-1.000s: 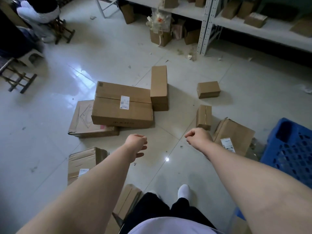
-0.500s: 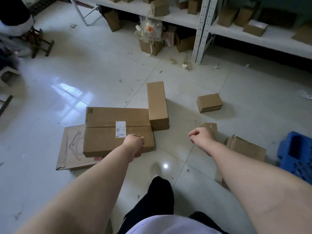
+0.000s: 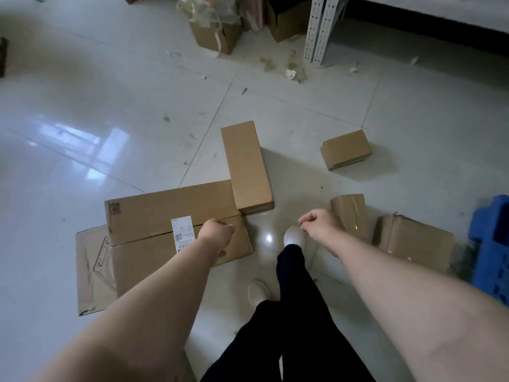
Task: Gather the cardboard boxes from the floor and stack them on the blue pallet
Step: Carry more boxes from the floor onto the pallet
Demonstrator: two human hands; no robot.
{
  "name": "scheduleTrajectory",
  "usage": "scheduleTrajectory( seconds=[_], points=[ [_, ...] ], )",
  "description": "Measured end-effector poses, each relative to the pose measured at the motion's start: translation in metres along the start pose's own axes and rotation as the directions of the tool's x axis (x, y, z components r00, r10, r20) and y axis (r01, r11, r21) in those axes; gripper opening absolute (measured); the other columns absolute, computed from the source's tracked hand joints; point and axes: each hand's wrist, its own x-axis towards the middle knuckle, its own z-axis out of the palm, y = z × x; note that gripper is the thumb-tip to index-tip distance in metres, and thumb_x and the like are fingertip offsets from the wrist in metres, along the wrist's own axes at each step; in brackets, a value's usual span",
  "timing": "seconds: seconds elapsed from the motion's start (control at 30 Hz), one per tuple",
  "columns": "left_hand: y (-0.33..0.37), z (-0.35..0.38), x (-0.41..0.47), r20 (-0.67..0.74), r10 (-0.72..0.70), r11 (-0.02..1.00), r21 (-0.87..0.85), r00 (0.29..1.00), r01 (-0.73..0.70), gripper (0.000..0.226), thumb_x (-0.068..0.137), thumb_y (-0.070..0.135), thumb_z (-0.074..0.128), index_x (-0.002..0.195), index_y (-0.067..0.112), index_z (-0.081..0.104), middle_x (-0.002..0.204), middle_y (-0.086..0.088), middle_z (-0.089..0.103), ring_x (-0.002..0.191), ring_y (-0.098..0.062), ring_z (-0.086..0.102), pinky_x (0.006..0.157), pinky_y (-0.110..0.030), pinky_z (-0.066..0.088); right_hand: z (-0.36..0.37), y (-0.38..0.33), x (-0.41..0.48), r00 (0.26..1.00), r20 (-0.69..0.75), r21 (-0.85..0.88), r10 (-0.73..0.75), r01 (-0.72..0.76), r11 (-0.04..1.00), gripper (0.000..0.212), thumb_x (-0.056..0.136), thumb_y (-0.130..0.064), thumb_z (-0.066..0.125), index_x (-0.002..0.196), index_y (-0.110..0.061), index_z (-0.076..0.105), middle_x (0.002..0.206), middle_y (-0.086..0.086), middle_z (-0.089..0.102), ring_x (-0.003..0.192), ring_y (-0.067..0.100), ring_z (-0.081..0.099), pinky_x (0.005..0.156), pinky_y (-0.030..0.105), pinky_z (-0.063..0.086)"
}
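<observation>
A large flat cardboard box with a white label lies on the tiled floor, resting on a flattened carton. A long narrow box lies against its far right corner. My left hand hovers over the large box's right end, fingers curled, holding nothing. My right hand is loosely closed and empty, above the floor beside a small taped box. Further right lie a tilted box and a small cube box. The blue pallet shows at the right edge.
White metal shelving stands at the back with more boxes and plastic wrap at its foot. Paper scraps litter the glossy floor. My legs in black trousers and white shoes stand between the boxes.
I have stepped forward, so the boxes are closer and lower in view. Both hands stay curled and empty; the left one is now over the large box's right end.
</observation>
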Motion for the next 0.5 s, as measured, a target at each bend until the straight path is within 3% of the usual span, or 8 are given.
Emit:
scheduleTrajectory(
  seconds=[0.13, 0.27, 0.43, 0.5],
  points=[
    [0.032, 0.014, 0.055, -0.014, -0.075, 0.997, 0.034, 0.997, 0.075, 0.035, 0.096, 0.022, 0.056, 0.130, 0.012, 0.053, 0.113, -0.011, 0.060, 0.109, -0.027, 0.059, 0.088, -0.040, 0.054, 0.005, -0.016, 0.073, 0.997, 0.052, -0.005, 0.049, -0.048, 0.999, 0.025, 0.079, -0.007, 0.062, 0.063, -0.026, 0.065, 0.094, -0.001, 0.072, 0.099, 0.022, 0.066, 0.092, 0.031, 0.052],
    [0.063, 0.035, 0.125, -0.046, -0.099, 0.988, 0.110, 0.994, 0.104, 0.049, 0.095, 0.026, 0.058, 0.140, 0.012, 0.044, 0.118, -0.011, 0.057, 0.101, -0.026, 0.058, 0.087, -0.040, 0.053, 0.007, -0.033, 0.149, 0.996, 0.060, -0.038, 0.058, -0.056, 0.998, 0.016, 0.081, -0.013, 0.065, 0.073, -0.027, 0.068, 0.098, -0.001, 0.074, 0.097, 0.020, 0.067, 0.085, 0.024, 0.050],
    [0.097, 0.084, 0.225, -0.052, -0.106, 0.977, 0.180, 0.993, 0.114, 0.075, 0.086, 0.037, 0.068, 0.147, 0.014, 0.029, 0.133, -0.010, 0.052, 0.116, -0.031, 0.056, 0.091, -0.040, 0.051, 0.032, -0.023, 0.243, 0.992, 0.072, -0.063, 0.103, -0.098, 0.993, 0.018, 0.082, -0.011, 0.062, 0.076, -0.027, 0.069, 0.099, 0.002, 0.074, 0.098, 0.021, 0.067, 0.087, 0.026, 0.052],
    [0.103, 0.101, 0.256, -0.096, -0.105, 0.978, 0.171, 0.990, 0.120, 0.088, 0.076, 0.044, 0.075, 0.146, 0.017, 0.028, 0.140, -0.010, 0.046, 0.123, -0.033, 0.051, 0.101, -0.046, 0.046, 0.042, -0.022, 0.265, 0.992, 0.077, -0.055, 0.102, -0.098, 0.994, 0.019, 0.084, -0.010, 0.061, 0.083, -0.025, 0.073, 0.103, 0.002, 0.074, 0.102, 0.022, 0.066, 0.092, 0.028, 0.051]
  ],
)
